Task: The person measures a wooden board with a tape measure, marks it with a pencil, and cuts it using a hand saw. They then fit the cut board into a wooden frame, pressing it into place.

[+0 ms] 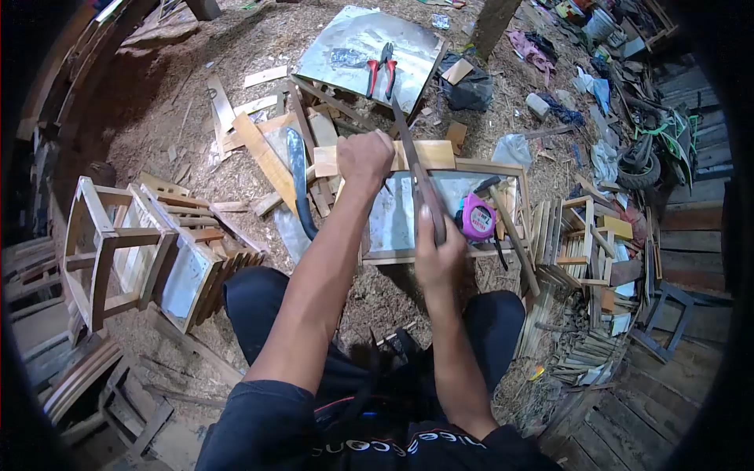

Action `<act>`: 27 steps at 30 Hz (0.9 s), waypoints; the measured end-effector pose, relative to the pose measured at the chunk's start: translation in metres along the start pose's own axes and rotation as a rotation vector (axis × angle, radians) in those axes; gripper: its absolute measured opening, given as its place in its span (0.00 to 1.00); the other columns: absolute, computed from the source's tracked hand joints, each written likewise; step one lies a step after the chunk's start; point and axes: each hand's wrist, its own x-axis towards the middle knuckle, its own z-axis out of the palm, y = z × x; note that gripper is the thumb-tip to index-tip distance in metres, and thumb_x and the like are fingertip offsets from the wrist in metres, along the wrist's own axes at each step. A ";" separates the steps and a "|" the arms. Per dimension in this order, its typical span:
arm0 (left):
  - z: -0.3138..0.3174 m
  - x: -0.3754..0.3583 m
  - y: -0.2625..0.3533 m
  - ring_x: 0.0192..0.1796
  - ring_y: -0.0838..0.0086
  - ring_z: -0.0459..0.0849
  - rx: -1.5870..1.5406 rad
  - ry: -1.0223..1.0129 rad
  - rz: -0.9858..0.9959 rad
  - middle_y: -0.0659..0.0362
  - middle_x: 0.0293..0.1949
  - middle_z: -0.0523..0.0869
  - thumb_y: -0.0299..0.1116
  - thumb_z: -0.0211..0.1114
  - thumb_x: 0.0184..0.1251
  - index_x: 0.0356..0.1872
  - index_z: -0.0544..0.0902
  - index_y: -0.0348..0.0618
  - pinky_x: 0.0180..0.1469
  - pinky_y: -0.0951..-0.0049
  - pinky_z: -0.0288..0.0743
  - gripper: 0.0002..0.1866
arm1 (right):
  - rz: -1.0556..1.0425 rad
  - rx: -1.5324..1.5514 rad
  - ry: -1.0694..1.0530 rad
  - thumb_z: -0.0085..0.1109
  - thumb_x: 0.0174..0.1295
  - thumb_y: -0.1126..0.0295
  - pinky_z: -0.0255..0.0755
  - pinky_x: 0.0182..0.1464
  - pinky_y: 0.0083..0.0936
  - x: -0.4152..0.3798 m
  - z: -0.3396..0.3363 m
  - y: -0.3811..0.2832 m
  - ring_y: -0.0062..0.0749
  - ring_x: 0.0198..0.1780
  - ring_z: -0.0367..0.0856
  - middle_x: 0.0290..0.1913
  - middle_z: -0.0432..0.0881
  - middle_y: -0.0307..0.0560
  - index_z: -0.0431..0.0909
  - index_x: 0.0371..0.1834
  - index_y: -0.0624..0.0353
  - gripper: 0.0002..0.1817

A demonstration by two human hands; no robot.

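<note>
My left hand (pixel 366 162) is closed over a short pale board (pixel 432 155) and presses it on the frame's far edge. In my right hand (pixel 440 247) is the handle end of a long dark tool (pixel 413 161), its narrow strip running away from me across the board; whether it is a saw or a file I cannot tell. Below lies a wooden frame (pixel 487 166) with a bluish-white panel. A pink tape measure (pixel 477 218) sits beside my right hand, next to a hammer-like tool (pixel 514 239).
A machete (pixel 298 169) leans left of the frame. Red-handled pliers (pixel 382 72) lie on a metal-topped box (pixel 345 47) ahead. Wooden frames (pixel 118 235) stand at left, stacked wood pieces (pixel 577 243) at right. Shavings cover the ground.
</note>
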 end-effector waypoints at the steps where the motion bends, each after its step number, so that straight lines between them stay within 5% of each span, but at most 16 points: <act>1: 0.001 -0.001 -0.001 0.33 0.49 0.88 0.002 -0.019 0.012 0.44 0.28 0.89 0.40 0.46 0.73 0.20 0.88 0.41 0.45 0.50 0.72 0.26 | 0.009 -0.004 0.000 0.59 0.72 0.63 0.74 0.35 0.30 -0.021 -0.011 -0.001 0.27 0.28 0.81 0.24 0.81 0.51 0.84 0.46 0.66 0.15; 4: -0.011 0.004 0.004 0.32 0.49 0.88 0.000 -0.016 0.007 0.44 0.28 0.88 0.39 0.46 0.74 0.21 0.87 0.41 0.42 0.48 0.73 0.26 | 0.041 0.125 0.003 0.59 0.72 0.60 0.69 0.29 0.33 -0.056 -0.027 0.005 0.27 0.23 0.72 0.22 0.78 0.49 0.80 0.34 0.66 0.17; 7: -0.015 -0.010 0.006 0.31 0.48 0.87 0.016 0.002 0.001 0.45 0.27 0.88 0.39 0.45 0.74 0.21 0.87 0.41 0.42 0.47 0.73 0.26 | -0.130 0.122 0.050 0.59 0.72 0.60 0.67 0.28 0.33 0.000 0.010 0.010 0.27 0.22 0.71 0.21 0.78 0.48 0.79 0.32 0.67 0.18; 9: -0.016 -0.008 0.006 0.31 0.48 0.87 0.043 -0.008 0.015 0.44 0.27 0.88 0.39 0.45 0.74 0.21 0.87 0.41 0.43 0.47 0.73 0.26 | -0.062 0.024 0.035 0.59 0.72 0.59 0.66 0.28 0.33 0.025 0.022 0.004 0.27 0.22 0.71 0.19 0.77 0.48 0.78 0.29 0.67 0.20; 13: -0.006 -0.001 0.001 0.30 0.48 0.88 0.067 0.015 0.091 0.44 0.26 0.88 0.39 0.46 0.74 0.21 0.87 0.41 0.41 0.48 0.74 0.25 | 0.009 0.169 -0.001 0.59 0.72 0.59 0.65 0.26 0.31 -0.042 -0.016 0.016 0.27 0.20 0.70 0.18 0.76 0.47 0.79 0.29 0.67 0.20; 19: 0.000 0.002 -0.005 0.29 0.50 0.88 0.020 0.064 -0.024 0.43 0.27 0.88 0.39 0.48 0.70 0.24 0.88 0.40 0.36 0.48 0.79 0.23 | -0.012 0.132 -0.041 0.58 0.73 0.59 0.64 0.25 0.32 -0.006 0.005 -0.002 0.23 0.21 0.70 0.16 0.72 0.45 0.80 0.30 0.68 0.20; 27: -0.016 0.003 0.011 0.35 0.46 0.88 -0.015 -0.029 -0.021 0.43 0.29 0.88 0.44 0.45 0.75 0.24 0.89 0.39 0.45 0.48 0.75 0.28 | 0.139 0.349 -0.169 0.53 0.76 0.59 0.60 0.24 0.24 -0.029 -0.024 0.023 0.17 0.19 0.67 0.16 0.69 0.35 0.72 0.23 0.62 0.23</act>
